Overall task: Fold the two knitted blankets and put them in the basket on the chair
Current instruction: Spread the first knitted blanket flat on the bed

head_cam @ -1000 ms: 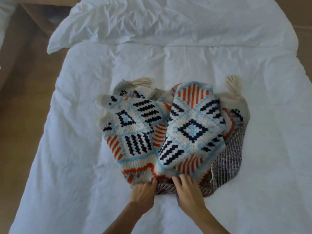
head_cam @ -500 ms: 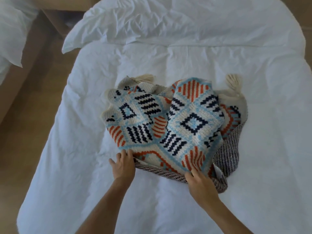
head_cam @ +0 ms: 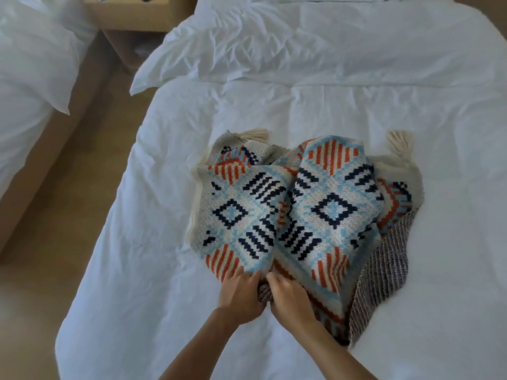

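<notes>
A patterned knitted blanket (head_cam: 301,204) in cream, light blue, orange and navy lies bunched on the white bed (head_cam: 356,100), with cream tassels at its far corners. Under it on the right shows a grey striped knitted blanket (head_cam: 384,272). My left hand (head_cam: 241,292) and my right hand (head_cam: 290,294) sit side by side at the near edge of the pile. Their fingers curl into the fabric, gripping the patterned blanket's edge, with a bit of grey knit between them. No basket or chair is in view.
A rumpled white pillow (head_cam: 247,48) lies at the head of the bed. A wooden nightstand (head_cam: 131,20) stands at the upper left, beside a second white bed (head_cam: 27,78). Wooden floor (head_cam: 68,187) runs between the beds.
My hands, spread apart along the near edge half a second ago, have come together at the middle, bunching the edge. The view has shifted left, showing more of the second bed.
</notes>
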### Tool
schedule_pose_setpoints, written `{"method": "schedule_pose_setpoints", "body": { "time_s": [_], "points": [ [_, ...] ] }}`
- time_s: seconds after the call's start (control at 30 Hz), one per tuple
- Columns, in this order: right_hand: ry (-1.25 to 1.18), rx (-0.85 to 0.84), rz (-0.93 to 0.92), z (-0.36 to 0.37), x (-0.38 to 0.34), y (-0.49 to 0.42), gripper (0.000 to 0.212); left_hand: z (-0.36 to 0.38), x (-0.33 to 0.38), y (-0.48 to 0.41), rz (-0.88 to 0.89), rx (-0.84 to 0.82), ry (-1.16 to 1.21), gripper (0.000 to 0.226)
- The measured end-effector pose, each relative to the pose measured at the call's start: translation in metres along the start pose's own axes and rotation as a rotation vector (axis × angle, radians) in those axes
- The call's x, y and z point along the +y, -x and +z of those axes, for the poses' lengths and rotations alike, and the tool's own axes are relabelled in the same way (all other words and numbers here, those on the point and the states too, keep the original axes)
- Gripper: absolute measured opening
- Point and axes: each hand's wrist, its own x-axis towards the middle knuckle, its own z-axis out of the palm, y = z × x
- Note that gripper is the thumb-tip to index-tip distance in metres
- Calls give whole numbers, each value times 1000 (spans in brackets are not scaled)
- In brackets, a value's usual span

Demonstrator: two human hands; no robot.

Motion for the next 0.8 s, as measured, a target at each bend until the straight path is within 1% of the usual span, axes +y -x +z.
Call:
{"method": "schedule_pose_setpoints", "body": {
  "time_s": [0.03, 0.07, 0.13, 0.2, 0.23, 0.27, 0.33, 0.37, 0.4, 0.43, 0.47, 0.5, 0.53, 0.57, 0.6, 0.67, 0.7, 0.77, 0.8],
  "points": [
    [-21, -3, 0, 3, -2, -1, 33, 4, -8, 2, -46, -7, -51, 33],
    [-33, -11, 1, 5, -4, -2, 25, 6, -16, 4, -103, 9, -65, 34],
    [-38, 55, -2, 11, -10, -6, 20, 4, -25, 9, -216, 57, -67, 40],
    [-54, 70, 5, 10, -23, -9, 17, 4, -32, 11, -363, 62, -17, 54],
    [-57, 78, -1, 8, -29, -10, 17, 3, -34, 12, -450, 63, 65, 58],
    [-56, 95, -2, 4, -34, -12, 17, 0, -37, 12, -528, 80, 195, 55],
    [-33, 97, -8, -3, -39, -12, 13, -12, -41, 9, -623, 183, 629, 41],
    [-22, 78, -21, -7, -40, -12, 16, -17, -43, 7, -635, 214, 821, 40],
    [-11, 45, -30, -8, -41, -11, 22, -24, -46, 5, -629, 202, 958, 43],
    [28, 13, -31, -8, -41, -11, 28, -28, -49, 4, -593, 162, 1018, 45],
    [86, 6, -24, -8, -42, -13, 30, -33, -52, 4, -524, 118, 1011, 43],
    [141, 11, -3, -6, -43, -14, 30, -37, -56, 4, -437, 82, 938, 37],
    [173, 14, 31, -5, -42, -15, 29, -41, -61, 4, -338, 31, 801, 30],
    [182, 17, 75, -3, -39, -15, 27, -42, -70, 6, -244, -32, 605, 24],
    [193, 34, 128, -5, -35, -15, 23, -44, -79, 7, -163, -94, 381, 24],
    [220, 21, 210, -8, -30, -12, 19, -45, -98, 9, -40, -119, -30, 40],
    [213, -3, 230, -8, -29, -9, 22, -43, -107, 11, -5, -83, -168, 47],
    [236, -17, 254, -5, -33, -6, 31, -41, -126, 18, -20, -64, -296, 57],
    [247, 4, 250, -4, -36, -8, 34, -38, -137, 19, -47, -18, -301, 59]
  ]
}}
